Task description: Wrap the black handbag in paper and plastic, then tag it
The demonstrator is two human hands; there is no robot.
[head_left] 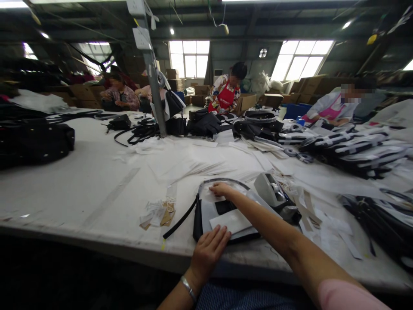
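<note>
black handbag faced with white paper (198, 217), lying on long white-topped table (77, 181) near front edge | probably light, soft-bodied; best lifted by arched, pale-wrapped handle (222, 179) | left hand (211, 247) flat, fingers extended; right hand (221, 189) curled inside handle, cannot tell whether gripping

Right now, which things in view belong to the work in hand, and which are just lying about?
In the work:
- black handbag
- folded white sheet on it, under the left hand
- curved handle, beside the right hand

Apparently lying about:
- string tags
- grey dispenser, untouched but possibly used
- piled black bags at right
</note>
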